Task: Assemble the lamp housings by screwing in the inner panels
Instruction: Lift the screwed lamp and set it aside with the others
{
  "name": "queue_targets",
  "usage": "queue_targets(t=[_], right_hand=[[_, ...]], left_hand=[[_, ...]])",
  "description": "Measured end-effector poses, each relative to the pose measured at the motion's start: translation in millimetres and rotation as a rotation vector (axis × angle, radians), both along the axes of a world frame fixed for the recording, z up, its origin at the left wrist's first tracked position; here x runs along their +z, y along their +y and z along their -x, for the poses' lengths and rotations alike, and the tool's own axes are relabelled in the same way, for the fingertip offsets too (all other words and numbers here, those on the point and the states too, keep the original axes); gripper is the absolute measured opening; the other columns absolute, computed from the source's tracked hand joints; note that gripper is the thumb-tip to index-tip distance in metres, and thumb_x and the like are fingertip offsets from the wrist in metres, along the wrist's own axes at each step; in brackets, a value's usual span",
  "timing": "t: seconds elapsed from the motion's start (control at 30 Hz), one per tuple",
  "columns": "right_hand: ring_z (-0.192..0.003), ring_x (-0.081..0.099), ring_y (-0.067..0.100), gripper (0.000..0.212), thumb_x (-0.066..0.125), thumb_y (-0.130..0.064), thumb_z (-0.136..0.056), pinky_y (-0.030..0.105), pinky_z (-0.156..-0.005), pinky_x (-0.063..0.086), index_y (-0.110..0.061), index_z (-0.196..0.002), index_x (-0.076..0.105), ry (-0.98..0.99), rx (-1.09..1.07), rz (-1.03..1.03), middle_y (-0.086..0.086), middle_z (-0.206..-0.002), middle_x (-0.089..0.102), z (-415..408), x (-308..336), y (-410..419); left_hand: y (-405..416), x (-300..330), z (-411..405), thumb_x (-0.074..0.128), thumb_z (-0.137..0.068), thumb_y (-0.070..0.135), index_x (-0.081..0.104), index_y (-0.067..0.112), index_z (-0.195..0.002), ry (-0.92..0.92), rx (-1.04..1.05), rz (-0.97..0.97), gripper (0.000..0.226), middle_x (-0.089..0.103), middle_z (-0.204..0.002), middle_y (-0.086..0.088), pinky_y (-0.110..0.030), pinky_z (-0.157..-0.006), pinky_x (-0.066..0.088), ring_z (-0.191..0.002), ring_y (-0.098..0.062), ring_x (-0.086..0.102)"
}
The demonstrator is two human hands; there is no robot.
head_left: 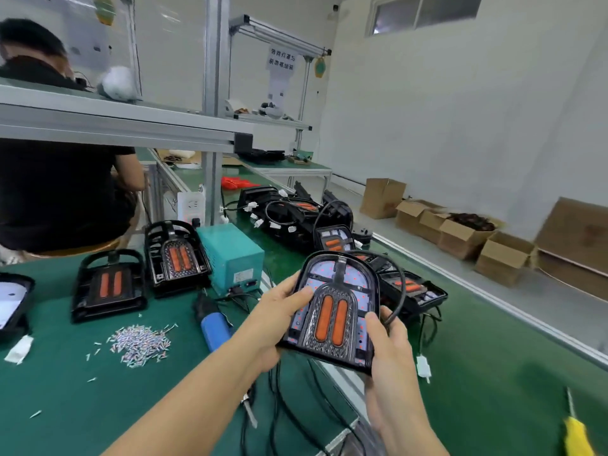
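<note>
both hands up now; left hand and right hand fingers curl round the lamp housing; seat that panel flush before reaching for the screws

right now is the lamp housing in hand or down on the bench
In hand: the left hand and right hand grip the lamp housing by its sides, raised above the bench.

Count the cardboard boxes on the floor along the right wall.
5 at least: one standing alone, three open boxes in a row, and a large one at the frame's right edge. More may be hidden.
</note>
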State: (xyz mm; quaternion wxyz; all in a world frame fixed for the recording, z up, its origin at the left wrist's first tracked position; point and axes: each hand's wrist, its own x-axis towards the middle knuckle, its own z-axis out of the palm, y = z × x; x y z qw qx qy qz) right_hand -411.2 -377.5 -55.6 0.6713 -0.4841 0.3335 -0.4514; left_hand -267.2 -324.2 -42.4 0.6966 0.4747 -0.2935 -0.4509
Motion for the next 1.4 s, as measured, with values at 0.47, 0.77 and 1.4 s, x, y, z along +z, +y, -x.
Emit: queue_targets(t=[0.47,0.77,1.4], right_hand=[[-0.105,0.060,0.036,0.012,0.049,-0.017,-0.099,0.050,-0.101,0.046,-0.012,-0.110,0.050,0.021,-0.334,-0.090,0.018,-0.119,0.063,14,17,-124],[-0.094,0.058,0.030,0.015,0.047,-0.016,-0.099,0.045,-0.083,0.047,-0.008,-0.112,0.049,0.079,-0.465,-0.144,0.021,-0.119,0.063,9,12,-175],[-0.142,0.030,0.027,0.039,0.035,-0.015,-0.103,0.047,-0.117,0.016,-0.007,-0.140,0.043,1.051,-0.417,0.533,0.009,-0.154,0.034,7,26,-193]], left_hand=[[-99,30,40,0.046,-0.100,0.018,0.034,0.031,-0.147,-0.301,-0.109,-0.087,0.050,0.048,-0.143,0.007,-0.034,-0.108,0.034,-0.126,-0.014,0.046],[-119,10,54,0.042,-0.098,0.016,0.011,0.030,-0.152,-1.180,-0.115,-0.177,0.064,-0.001,-0.160,0.012,-0.040,-0.119,0.005,-0.147,-0.013,-0.004],[-147,-2,62,0.042,-0.098,0.026,-0.008,0.017,-0.153,-1.643,-0.264,-0.336,0.075,-0.017,-0.160,0.004,-0.044,-0.120,-0.001,-0.147,-0.017,-0.007]])
